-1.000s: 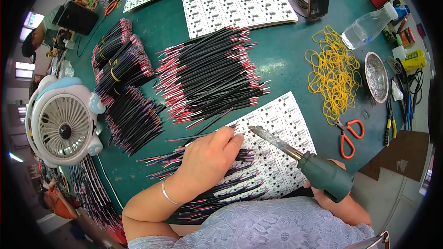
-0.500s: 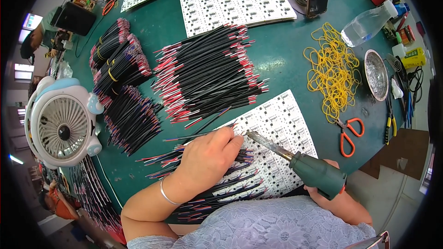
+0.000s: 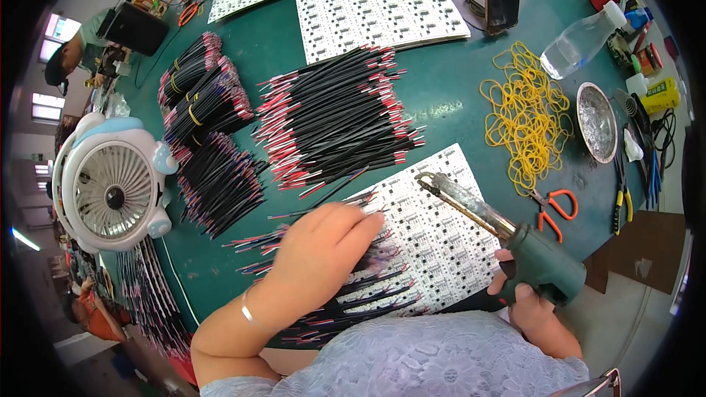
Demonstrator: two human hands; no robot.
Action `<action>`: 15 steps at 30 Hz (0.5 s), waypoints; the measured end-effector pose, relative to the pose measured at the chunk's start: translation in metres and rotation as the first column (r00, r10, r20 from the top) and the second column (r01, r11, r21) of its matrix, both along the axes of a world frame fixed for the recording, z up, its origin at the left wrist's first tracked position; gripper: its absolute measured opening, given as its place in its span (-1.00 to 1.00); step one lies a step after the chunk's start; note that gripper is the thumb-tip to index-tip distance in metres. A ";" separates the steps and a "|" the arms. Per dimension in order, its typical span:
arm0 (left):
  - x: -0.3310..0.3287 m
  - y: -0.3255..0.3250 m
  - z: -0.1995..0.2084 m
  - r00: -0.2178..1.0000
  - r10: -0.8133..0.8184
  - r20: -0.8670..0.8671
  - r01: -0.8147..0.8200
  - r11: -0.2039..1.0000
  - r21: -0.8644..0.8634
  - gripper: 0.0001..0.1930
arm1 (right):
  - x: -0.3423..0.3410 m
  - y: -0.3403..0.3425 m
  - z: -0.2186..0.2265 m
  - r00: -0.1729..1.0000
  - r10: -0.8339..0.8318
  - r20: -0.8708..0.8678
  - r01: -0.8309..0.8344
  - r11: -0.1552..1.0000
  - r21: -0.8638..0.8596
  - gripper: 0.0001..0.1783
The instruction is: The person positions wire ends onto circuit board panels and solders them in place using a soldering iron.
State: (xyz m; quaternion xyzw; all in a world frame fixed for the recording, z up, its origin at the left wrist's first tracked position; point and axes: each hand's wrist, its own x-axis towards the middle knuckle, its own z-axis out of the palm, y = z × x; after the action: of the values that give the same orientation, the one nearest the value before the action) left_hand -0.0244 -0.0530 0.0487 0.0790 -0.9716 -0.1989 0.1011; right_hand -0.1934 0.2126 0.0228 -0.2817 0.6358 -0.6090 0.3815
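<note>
The white circuit panel (image 3: 434,235) lies at the green bench's (image 3: 448,95) near edge, open bench beyond it. Left hand (image 3: 323,250) presses flat, fingers together, on wire leads (image 3: 353,290) over the panel's left part. Right hand (image 3: 526,301), clamped on the soldering iron (image 3: 493,224), has lifted its tip above the panel's top edge since earlier.

soldering iron (image 3: 478,209) tip: lifted off white board (image 3: 441,228), now further right | left hand (image 3: 323,246): slid slightly right
</note>
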 end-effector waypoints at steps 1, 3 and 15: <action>0.002 0.003 0.013 1.000 -0.001 0.007 0.001 1.000 -0.005 -0.64 | 0.000 0.000 0.001 0.999 -0.033 0.038 0.034 0.999 -0.003 -0.39; 0.001 0.020 0.035 0.991 0.135 0.027 -0.136 0.990 0.038 -0.62 | 0.000 -0.001 0.001 0.995 -0.060 0.081 0.061 0.998 -0.005 -0.36; -0.003 0.035 -0.023 0.991 0.115 0.062 -0.113 0.993 -0.038 -0.66 | -0.010 0.007 -0.001 0.925 0.239 -0.295 -0.196 0.966 0.167 -0.83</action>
State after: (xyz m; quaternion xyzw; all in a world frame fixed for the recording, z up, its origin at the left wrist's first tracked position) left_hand -0.0273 -0.0180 0.0256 0.1388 -0.9715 -0.1732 0.0826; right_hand -0.2031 0.2197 0.0221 -0.4172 0.6925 -0.4661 0.3594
